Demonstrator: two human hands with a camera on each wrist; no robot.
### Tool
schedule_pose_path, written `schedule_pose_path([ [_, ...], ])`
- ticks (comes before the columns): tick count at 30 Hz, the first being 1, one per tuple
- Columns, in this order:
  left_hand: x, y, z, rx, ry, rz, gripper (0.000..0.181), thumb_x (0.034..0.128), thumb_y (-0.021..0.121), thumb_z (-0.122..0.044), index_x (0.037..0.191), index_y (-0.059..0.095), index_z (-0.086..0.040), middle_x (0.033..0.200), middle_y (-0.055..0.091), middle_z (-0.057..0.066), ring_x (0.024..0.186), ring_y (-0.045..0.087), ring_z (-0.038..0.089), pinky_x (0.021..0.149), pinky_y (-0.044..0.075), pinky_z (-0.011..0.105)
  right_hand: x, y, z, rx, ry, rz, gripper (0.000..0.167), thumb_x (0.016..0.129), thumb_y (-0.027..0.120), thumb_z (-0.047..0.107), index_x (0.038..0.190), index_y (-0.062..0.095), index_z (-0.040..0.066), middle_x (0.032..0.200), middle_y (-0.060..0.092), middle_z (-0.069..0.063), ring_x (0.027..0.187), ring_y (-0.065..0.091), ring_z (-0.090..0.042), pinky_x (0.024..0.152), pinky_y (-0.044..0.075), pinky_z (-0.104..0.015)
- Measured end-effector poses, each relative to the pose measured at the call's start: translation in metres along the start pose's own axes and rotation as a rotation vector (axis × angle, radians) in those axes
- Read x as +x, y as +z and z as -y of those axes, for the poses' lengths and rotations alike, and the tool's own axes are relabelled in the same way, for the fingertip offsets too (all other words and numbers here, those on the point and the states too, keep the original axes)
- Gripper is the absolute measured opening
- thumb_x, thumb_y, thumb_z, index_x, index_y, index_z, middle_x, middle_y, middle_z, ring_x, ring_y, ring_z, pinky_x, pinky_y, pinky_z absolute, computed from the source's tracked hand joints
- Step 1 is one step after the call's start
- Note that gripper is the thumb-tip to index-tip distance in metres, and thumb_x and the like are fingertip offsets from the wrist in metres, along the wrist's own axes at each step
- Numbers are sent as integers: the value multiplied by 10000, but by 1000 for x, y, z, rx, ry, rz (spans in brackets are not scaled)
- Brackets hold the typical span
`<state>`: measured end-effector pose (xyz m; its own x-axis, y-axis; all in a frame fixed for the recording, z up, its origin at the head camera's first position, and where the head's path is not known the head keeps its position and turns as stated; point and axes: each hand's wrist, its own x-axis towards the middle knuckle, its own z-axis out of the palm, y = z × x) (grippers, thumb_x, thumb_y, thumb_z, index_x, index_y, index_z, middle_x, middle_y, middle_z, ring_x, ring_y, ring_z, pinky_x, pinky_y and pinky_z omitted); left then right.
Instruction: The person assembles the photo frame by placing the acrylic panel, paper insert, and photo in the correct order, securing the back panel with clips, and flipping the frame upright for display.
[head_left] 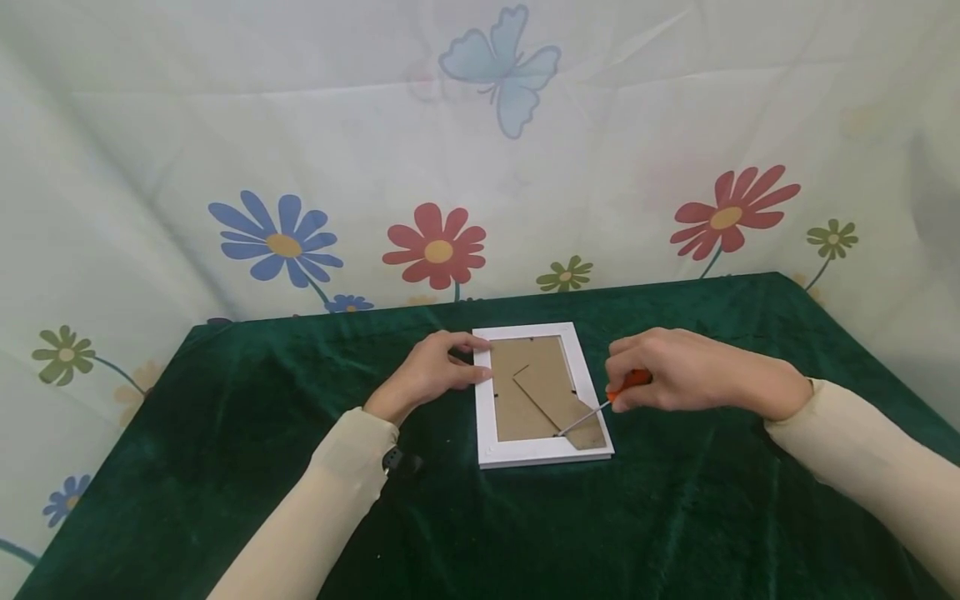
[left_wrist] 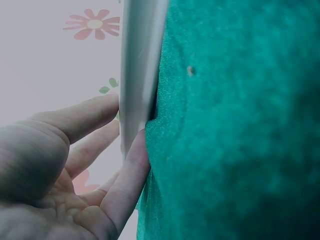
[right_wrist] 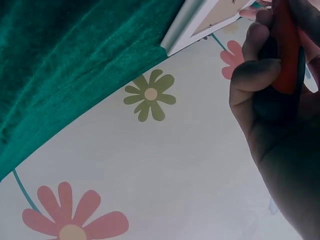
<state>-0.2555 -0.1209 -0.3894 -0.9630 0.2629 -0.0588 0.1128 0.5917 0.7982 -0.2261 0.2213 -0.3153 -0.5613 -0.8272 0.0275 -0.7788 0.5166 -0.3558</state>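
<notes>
A white picture frame (head_left: 486,417) lies face down on the green cloth, its brown backing board (head_left: 517,417) showing. Several small dark tabs sit along the frame's inner edge. My left hand (head_left: 431,371) holds the frame's left side between thumb and fingers; the left wrist view shows the fingertips at the white frame edge (left_wrist: 140,65). My right hand (head_left: 667,371) grips a screwdriver by its red-orange and black handle (right_wrist: 287,55). The screwdriver's shaft (head_left: 588,417) slants down leftward, its tip at the board's lower edge, beside the stand flap (head_left: 588,435).
Dark green velvet cloth (head_left: 300,467) covers the table around the frame. Behind the table's back edge hangs a white curtain (head_left: 337,142) printed with flowers and a butterfly. A dark band (head_left: 392,458) shows at the left wrist.
</notes>
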Motion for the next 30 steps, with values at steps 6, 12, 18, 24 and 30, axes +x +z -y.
schedule_pose_path([
  [6,0,-1,0,-3,-1,0,490,928,856,-192,1392,703,-158,1357,611,136,987,733,262,900,626,395,8,-6,-3,50,24,62,104,950,836,234,922,740,260,874,612,167,719,573,-49,630,560,-261],
  [12,0,-1,0,-11,-3,-4,490,926,858,-188,1390,705,-160,1359,619,131,978,736,254,902,625,400,16,-11,-5,104,68,132,107,958,824,212,908,735,244,834,622,139,724,580,-81,647,550,-283],
  [18,0,0,2,-28,-7,-1,485,928,856,-190,1390,708,-163,1349,624,125,956,740,234,919,619,409,13,-5,-14,181,74,127,74,968,814,247,954,744,227,882,646,131,756,605,-112,684,567,-296],
  [24,-1,1,2,-32,-19,-12,475,927,858,-205,1380,717,-187,1345,624,114,949,740,228,927,617,427,0,8,-30,258,76,75,96,977,804,273,1012,753,199,938,666,122,811,619,-154,728,565,-308],
  [30,-1,-1,1,-43,-20,-12,474,925,860,-215,1377,718,-196,1339,627,114,960,747,231,949,606,458,-7,17,-40,314,66,33,84,980,799,264,1032,752,218,961,686,105,842,627,-177,750,561,-304],
])
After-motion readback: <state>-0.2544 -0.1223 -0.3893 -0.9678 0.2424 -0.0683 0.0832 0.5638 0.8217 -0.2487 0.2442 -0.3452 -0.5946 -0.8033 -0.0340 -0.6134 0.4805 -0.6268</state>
